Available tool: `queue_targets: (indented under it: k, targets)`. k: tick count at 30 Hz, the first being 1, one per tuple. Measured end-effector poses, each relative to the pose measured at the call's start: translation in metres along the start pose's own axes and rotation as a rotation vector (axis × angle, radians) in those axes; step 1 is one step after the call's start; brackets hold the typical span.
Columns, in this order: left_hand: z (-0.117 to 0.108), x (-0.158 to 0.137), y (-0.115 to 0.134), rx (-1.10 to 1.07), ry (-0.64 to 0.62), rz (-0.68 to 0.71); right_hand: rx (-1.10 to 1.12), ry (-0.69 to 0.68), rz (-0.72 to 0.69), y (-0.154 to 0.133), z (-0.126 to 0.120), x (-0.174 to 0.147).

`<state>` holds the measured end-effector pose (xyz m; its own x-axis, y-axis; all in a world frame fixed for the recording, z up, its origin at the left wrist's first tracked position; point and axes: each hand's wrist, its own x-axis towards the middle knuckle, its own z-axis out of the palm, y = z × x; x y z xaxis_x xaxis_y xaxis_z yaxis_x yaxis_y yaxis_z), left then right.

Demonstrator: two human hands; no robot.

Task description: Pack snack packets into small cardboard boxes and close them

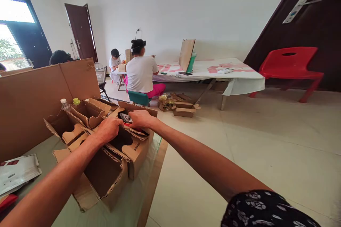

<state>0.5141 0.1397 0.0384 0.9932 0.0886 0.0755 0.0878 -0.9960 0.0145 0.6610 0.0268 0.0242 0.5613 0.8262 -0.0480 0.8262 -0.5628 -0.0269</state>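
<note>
Several open cardboard boxes (105, 172) stand close together on the covered table in front of me. My left hand (109, 130) is closed at the edge of a middle box, its fingertips partly hidden. Just beyond, my right hand (140, 118) reaches into the far right box (153, 111), fingers bent over a black, white and red printed packet (124, 117). Part of that packet is hidden by the box wall and my fingers. Left of my hands are two further open boxes (62, 122).
Behind the boxes stands a tall cardboard panel (48, 92), with a clear bottle (64, 104) and a yellow-green cap (76, 101) before it. White packages (20, 172) lie at left. A seated person (141, 72) works at a long table (239, 65); a red chair (290, 64) stands right.
</note>
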Motion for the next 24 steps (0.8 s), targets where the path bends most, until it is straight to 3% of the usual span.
queue_targets:
  k: [3,10,16,20,24]
  targets:
    - [0.003,0.001,-0.001,-0.013,0.011,-0.005,-0.046,0.026,0.004,-0.002,0.004,-0.002]
    - [0.006,-0.003,-0.004,-0.042,0.036,0.001,-0.061,-0.073,-0.001,-0.012,0.004,0.004]
    - [0.010,-0.003,-0.004,-0.028,0.042,-0.004,0.023,-0.025,0.023,-0.014,0.010,0.000]
    - [0.009,-0.003,-0.003,0.000,0.010,0.011,0.101,0.059,0.053,-0.001,-0.006,-0.002]
    - [0.006,-0.013,0.011,-0.010,-0.058,-0.026,0.200,0.265,-0.021,0.011,-0.040,-0.022]
